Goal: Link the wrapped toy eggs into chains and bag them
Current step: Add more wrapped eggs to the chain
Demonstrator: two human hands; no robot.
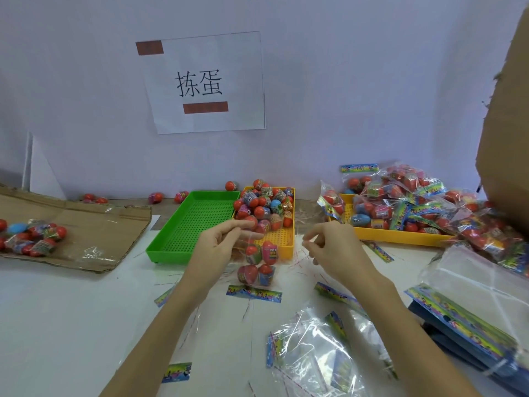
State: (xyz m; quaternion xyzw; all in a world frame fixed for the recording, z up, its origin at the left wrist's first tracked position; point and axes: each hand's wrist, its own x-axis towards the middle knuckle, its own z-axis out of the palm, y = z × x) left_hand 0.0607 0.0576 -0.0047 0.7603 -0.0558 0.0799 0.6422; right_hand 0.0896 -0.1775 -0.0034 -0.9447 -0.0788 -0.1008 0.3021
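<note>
Two trays [197,224] sit side by side mid-worktop [71,310], loose eggs [264,204] in the right one; filled bags [415,202] heap further right; cardboard [86,224] lies left; empty bags [312,351] lie nearest.

clear bag [256,265] of four red-topped wrapped eggs hangs upright before yellow tray [282,247].

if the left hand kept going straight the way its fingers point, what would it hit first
Most likely the loose wrapped eggs heaped in the yellow tray. The left hand points up and to the right with its fingertips already near that pile, though depth is hard to judge from this one view.
</note>
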